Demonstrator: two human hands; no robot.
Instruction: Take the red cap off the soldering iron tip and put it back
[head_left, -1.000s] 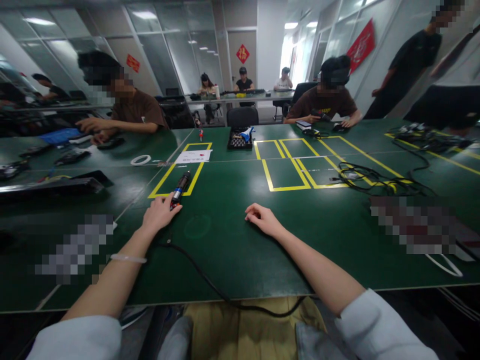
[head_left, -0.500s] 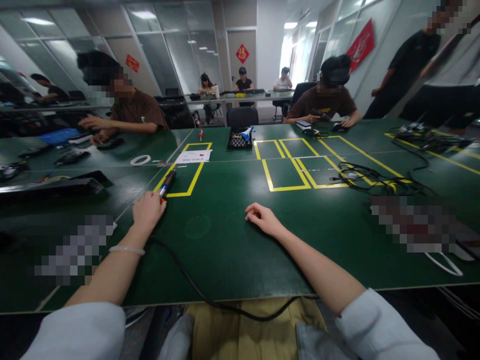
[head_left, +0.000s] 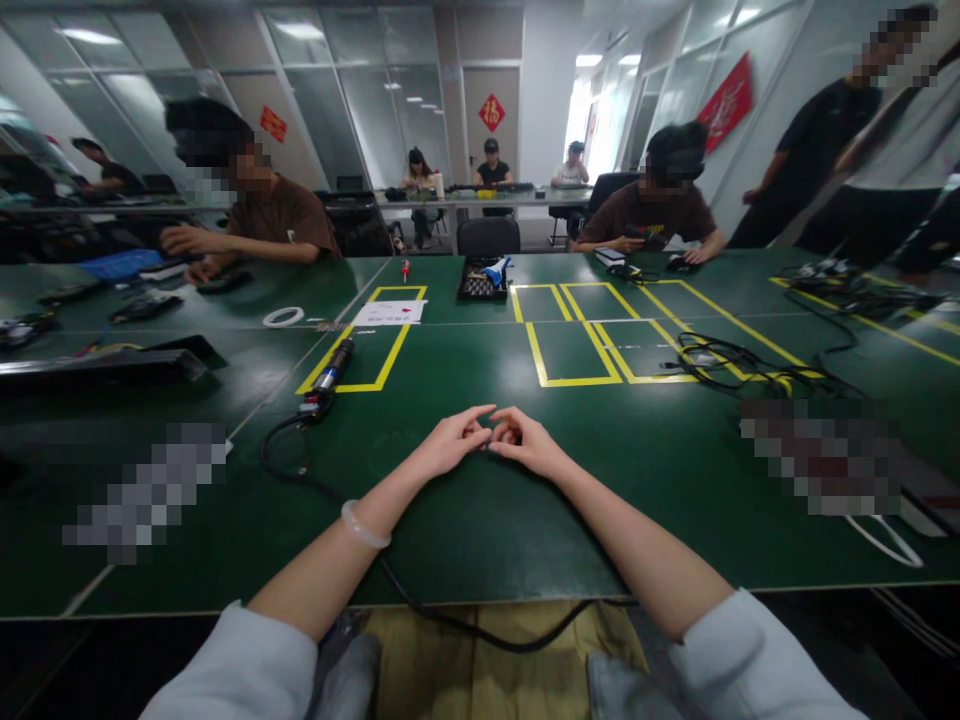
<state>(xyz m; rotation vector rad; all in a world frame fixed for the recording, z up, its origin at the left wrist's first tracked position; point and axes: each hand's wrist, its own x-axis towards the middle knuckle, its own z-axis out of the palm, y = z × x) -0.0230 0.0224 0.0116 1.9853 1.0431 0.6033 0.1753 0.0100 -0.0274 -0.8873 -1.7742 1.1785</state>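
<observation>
Fingers, head view: fingers (head_left: pixel 472 415) of both hands are loosely curled and hold nothing; the tips of the two hands meet over the middle of the bench (head_left: pixel 465 530).
Left hand: left hand (head_left: pixel 448 445) rests on the green top, palm turned inward, with a pale bracelet (head_left: pixel 361 525) on the wrist.
Right hand: right hand (head_left: pixel 531 442) lies just beside it, knuckles up, fingertips touching the left's.
Power screwdriver: power screwdriver (head_left: pixel 330 368) lies flat on the bench, up and to the left of the left hand, well apart from it; its body crosses the near corner of the yellow tape outline (head_left: pixel 390 345).
Cord: black cord (head_left: pixel 279 474) loops from the tool's near end, passes under the left forearm and drops off the near edge.
Inside the outline: a white sheet (head_left: pixel 388 313) lies at its far end.
Farther back: a black tray (head_left: pixel 480 282) is near the centre, and a white ring (head_left: pixel 283 317) lies to the left.
Right side: a tangle of black cables (head_left: pixel 720 360) lies over more yellow outlines.
Others: people sit along the far side, their hands on their own work.
</observation>
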